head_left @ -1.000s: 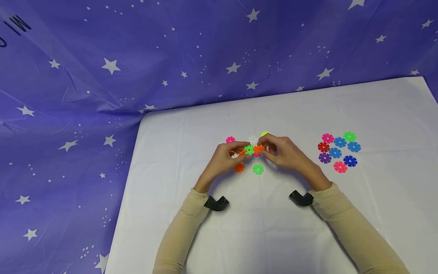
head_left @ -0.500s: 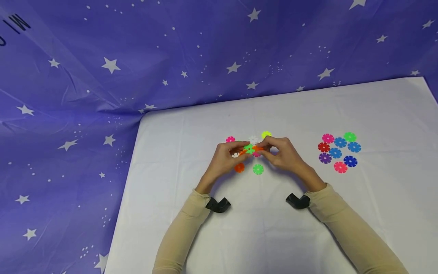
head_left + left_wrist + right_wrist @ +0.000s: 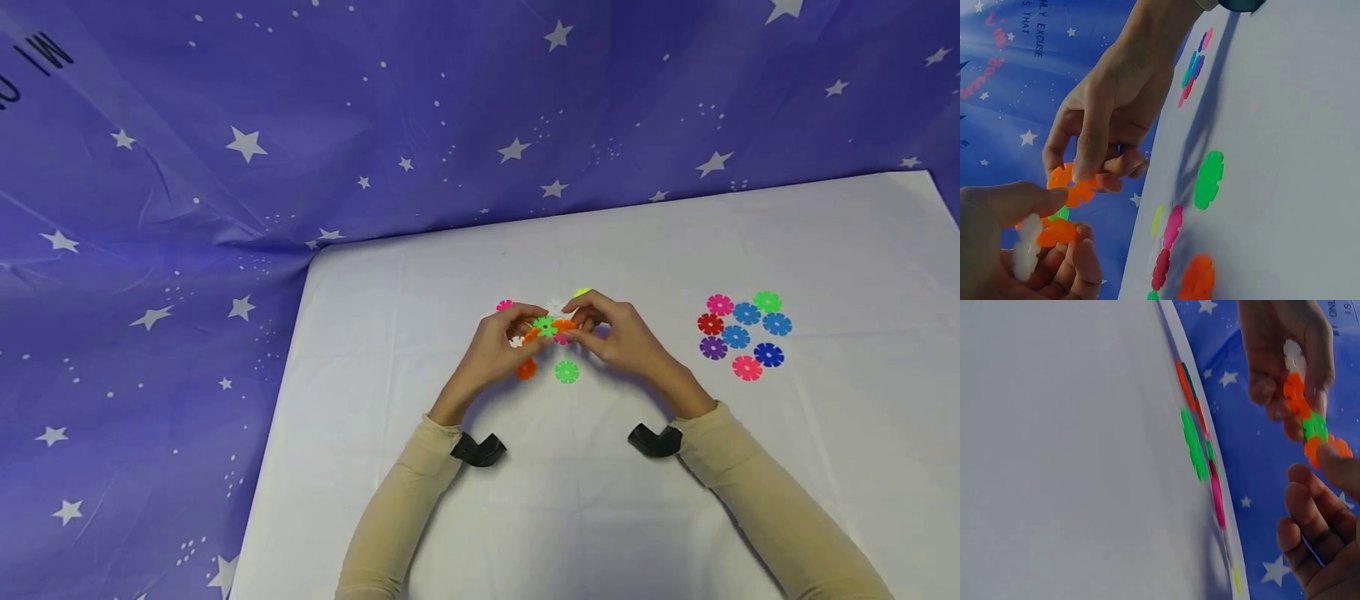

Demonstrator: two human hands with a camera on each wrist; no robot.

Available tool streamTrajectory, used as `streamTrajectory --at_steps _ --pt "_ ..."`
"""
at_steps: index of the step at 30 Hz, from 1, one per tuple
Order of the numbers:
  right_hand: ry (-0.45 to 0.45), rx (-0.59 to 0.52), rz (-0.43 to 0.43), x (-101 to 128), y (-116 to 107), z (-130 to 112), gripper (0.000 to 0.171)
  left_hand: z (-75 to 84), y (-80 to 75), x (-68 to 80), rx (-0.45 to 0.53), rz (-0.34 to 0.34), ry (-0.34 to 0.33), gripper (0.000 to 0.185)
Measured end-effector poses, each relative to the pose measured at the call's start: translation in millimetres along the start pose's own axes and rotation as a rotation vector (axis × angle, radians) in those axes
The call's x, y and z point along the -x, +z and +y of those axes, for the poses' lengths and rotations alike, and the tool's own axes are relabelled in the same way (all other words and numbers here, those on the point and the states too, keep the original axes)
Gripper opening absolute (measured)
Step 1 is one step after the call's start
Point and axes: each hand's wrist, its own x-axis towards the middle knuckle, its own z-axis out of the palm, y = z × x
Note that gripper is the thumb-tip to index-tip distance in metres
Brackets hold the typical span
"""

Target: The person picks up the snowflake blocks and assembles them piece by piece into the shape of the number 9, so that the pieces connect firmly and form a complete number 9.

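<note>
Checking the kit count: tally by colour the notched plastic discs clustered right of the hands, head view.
Pink notched plastic discs: 2
Light blue plastic discs: 3
Dark blue plastic disc: 1
Green plastic disc: 1
Red plastic disc: 1
Purple plastic disc: 1
Total: 9

Nine right-side discs (image 3: 731,339), two hands (image 3: 491,346) (image 3: 626,337)

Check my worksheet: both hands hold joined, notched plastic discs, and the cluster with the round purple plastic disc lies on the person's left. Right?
Only the side is wrong: the cluster with the purple disc lies on the person's right, as the head view shows.
</note>
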Motion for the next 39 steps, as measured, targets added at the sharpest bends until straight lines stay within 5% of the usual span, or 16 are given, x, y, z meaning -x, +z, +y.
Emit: streamTrajectory --at_steps 5,13,18,27,34,39 --pt "0.051 0.069 -0.090 1 -12 4 0.035 -1.2 -7.6 -0.3 -0.031 -0.003 0.008 0.044" --pt "0.133 0.102 -0.489 4 -13 6 0.041 -5.3 -17.0 -0.2 -0.032 -0.019 0.037 0.034" --pt "0.156 0.243 -0.564 7 -5 3 0.038 -6.0 -18.3 0.4 -0.025 -0.044 0.058 0.032" --pt "0.191 0.288 -0.562 4 -6 -1 0.031 -4.9 -18.9 1.3 0.015 -0.142 0.157 0.037" --pt "0.243 0.003 -0.374 3 -26 6 0.034 -2.7 -18.4 0.8 0.101 -0.174 0.183 0.040" --pt "0.240 -0.244 -0.299 1 -32 6 0.035 -2.8 -17.4 0.9 0.098 -0.125 0.174 0.037"
